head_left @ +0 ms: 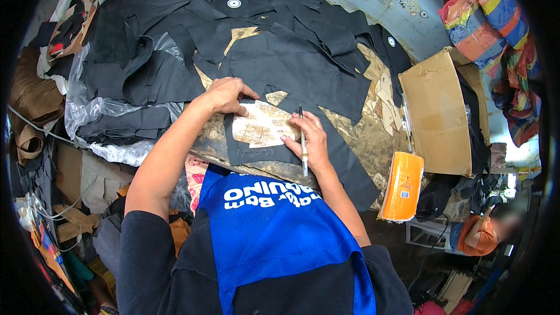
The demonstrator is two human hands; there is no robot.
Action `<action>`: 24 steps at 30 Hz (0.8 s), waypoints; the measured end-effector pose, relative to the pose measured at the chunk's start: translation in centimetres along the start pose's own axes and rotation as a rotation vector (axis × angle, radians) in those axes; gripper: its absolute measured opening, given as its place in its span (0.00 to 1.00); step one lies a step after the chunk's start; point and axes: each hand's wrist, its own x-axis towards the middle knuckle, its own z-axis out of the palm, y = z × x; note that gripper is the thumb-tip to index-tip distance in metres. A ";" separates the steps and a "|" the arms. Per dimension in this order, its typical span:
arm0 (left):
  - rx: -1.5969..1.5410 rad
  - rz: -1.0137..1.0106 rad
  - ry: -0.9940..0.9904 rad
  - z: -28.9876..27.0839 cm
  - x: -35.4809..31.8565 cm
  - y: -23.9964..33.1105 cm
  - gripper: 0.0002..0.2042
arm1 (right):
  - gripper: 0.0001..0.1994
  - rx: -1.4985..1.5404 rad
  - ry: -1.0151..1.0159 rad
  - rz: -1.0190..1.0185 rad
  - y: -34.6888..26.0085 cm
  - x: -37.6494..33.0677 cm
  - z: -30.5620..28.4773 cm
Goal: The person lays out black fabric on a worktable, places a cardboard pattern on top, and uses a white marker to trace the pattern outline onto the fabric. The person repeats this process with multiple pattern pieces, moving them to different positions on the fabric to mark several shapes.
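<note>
A pale, stained pattern piece [256,131] with markings lies flat on a black sheet of leather-like material [239,153] at the worktable's near edge. My left hand [224,96] rests at its upper left corner, thumb and forefinger apart, pressing down on the pattern and the black material. At the pattern's right edge my right hand [312,139] is closed around a slim pen [304,160], which stands roughly upright with its dark end pointing away from me. The right thumb touches the pattern's edge. Faint pale zigzag lines show on the black material below the pattern.
Layered black sheets [291,64] cover much of the table. A cardboard box [437,116] and an orange-covered book [402,186] stand at its right edge. Clear plastic wrapping [99,119] lies at left. Another person in an orange top [477,236] sits far right.
</note>
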 end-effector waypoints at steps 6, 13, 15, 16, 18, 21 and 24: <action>0.029 0.020 0.048 0.0 -0.5 0.0 0.27 | 0.20 -0.016 -0.005 0.003 0.0 0.0 0.1; 0.093 0.090 0.184 0.6 -1.0 1.0 0.22 | 0.20 -0.030 0.000 -0.003 0.0 0.0 0.0; 0.173 0.168 0.256 1.5 -1.4 1.8 0.16 | 0.21 -0.028 0.000 -0.003 -0.1 0.0 0.0; 0.198 0.180 0.246 2.3 -1.6 2.6 0.13 | 0.21 -0.020 0.002 -0.001 -0.2 0.1 -0.1; 0.271 0.162 0.165 4.5 -2.3 4.7 0.13 | 0.21 -0.015 0.003 0.001 -0.3 0.0 0.0; 0.327 0.137 0.217 8.2 -3.9 8.3 0.16 | 0.21 -0.046 0.003 -0.002 -0.2 0.1 0.0; 0.459 0.042 0.391 11.1 -5.5 10.8 0.21 | 0.21 -0.016 0.015 -0.007 -0.1 0.0 0.1</action>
